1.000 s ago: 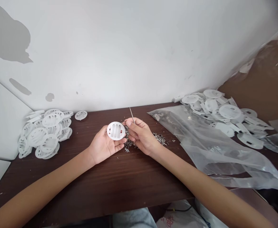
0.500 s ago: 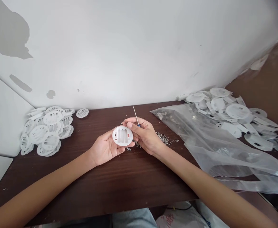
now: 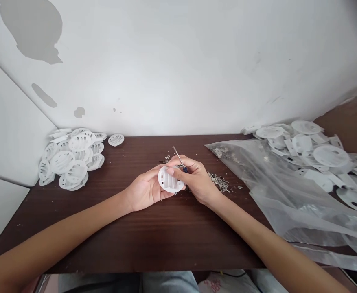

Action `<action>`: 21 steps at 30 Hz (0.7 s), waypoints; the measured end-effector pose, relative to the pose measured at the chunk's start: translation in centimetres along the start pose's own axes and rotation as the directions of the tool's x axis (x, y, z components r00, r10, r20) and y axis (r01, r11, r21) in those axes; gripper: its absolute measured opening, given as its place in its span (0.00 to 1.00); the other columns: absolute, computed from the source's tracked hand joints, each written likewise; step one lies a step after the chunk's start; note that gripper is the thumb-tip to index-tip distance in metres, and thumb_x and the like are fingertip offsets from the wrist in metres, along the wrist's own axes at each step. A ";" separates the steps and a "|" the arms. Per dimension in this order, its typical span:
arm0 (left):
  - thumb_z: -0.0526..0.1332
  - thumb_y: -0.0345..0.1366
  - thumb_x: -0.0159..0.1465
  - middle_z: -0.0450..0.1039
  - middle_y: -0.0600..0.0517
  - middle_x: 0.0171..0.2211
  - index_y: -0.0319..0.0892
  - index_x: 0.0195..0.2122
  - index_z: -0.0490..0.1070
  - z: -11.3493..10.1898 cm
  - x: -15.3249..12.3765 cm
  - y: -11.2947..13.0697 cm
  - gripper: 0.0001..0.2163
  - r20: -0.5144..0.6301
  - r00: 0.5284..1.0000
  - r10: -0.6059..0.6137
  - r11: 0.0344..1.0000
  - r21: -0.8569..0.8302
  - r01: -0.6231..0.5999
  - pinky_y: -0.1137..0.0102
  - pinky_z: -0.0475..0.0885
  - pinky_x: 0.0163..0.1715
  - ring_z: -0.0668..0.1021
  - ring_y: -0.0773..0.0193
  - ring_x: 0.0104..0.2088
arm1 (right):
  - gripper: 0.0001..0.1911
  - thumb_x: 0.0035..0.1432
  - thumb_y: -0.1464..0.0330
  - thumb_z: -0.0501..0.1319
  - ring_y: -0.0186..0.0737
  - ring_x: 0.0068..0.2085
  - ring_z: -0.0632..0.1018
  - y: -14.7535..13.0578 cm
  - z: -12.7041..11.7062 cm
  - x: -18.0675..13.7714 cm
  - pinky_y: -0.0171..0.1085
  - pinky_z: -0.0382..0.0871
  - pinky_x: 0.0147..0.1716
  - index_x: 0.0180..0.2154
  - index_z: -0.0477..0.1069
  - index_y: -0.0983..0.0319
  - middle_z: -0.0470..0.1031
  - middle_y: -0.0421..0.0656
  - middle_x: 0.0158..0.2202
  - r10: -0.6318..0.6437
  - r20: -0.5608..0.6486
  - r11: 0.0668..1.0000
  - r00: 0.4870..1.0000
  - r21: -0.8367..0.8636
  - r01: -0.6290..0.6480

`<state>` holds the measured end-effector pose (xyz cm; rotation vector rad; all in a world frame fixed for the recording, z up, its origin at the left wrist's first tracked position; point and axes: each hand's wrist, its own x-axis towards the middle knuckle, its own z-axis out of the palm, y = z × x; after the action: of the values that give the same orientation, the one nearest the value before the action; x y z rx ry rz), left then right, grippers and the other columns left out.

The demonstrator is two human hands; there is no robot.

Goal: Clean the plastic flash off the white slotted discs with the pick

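Note:
My left hand [image 3: 146, 189] is closed on a round white plastic battery holder [image 3: 166, 183], its ribbed, slotted side turned up toward me. My right hand [image 3: 196, 179] grips a thin screwdriver [image 3: 180, 159] with a blue handle, its metal shaft pointing up and to the left. The right thumb and fingertips press on the upper part of the battery holder, and any small piece beneath them is hidden. Behind and beside the right hand, small metal contacts [image 3: 219, 182] lie heaped on the dark table [image 3: 154, 240].
A pile of similar white holders [image 3: 62, 162] stands at the left, with a single white holder [image 3: 116, 140] beside it. On the right lie a clear plastic bag [image 3: 276, 191] and a heap of round white parts [image 3: 331, 156]. A white wall [image 3: 172, 73] rises behind.
The battery holder has tilted, and my right thumb has moved over its upper slots. The screwdriver's tip leans further left. The whole view has shifted slightly.

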<state>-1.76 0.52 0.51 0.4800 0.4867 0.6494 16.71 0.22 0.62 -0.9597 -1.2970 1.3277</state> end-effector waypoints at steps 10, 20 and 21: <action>0.61 0.38 0.72 0.83 0.41 0.44 0.38 0.51 0.75 -0.1 0.0 -0.1 0.11 0.006 1.000 0.007 1.000 -0.026 -0.007 0.67 0.79 0.43 0.86 0.52 0.45 | 0.11 0.55 0.55 0.74 0.40 0.38 0.76 0.4 0.0 0.0 0.36 0.72 0.28 0.36 0.83 0.54 0.77 0.43 0.41 -0.037 -0.002 0.998 0.999 -0.046 0.037; 0.61 0.37 0.72 0.82 0.44 0.41 0.38 0.49 0.75 0.0 0.1 -0.1 0.10 -0.032 0.999 -0.005 0.999 -0.046 0.003 0.66 0.79 0.44 0.86 0.53 0.44 | 0.10 0.55 0.56 0.75 0.41 0.41 0.78 1.0 0.0 0.0 0.39 0.74 0.38 0.36 0.83 0.54 0.78 0.41 0.41 -0.063 -0.015 0.997 0.998 -0.041 0.063; 0.61 0.36 0.72 0.82 0.44 0.41 0.38 0.49 0.75 0.0 0.1 -0.1 0.10 -0.036 0.999 -0.005 0.999 -0.051 0.003 0.66 0.79 0.44 0.86 0.54 0.43 | 0.11 0.55 0.56 0.75 0.41 0.41 0.78 1.0 0.0 0.0 0.40 0.75 0.39 0.36 0.83 0.54 0.79 0.41 0.41 -0.063 -0.017 0.997 0.998 -0.040 0.062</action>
<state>-1.67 0.50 0.48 0.4201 0.5037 0.6657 16.58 0.31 -0.42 -0.9486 -1.3337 1.2470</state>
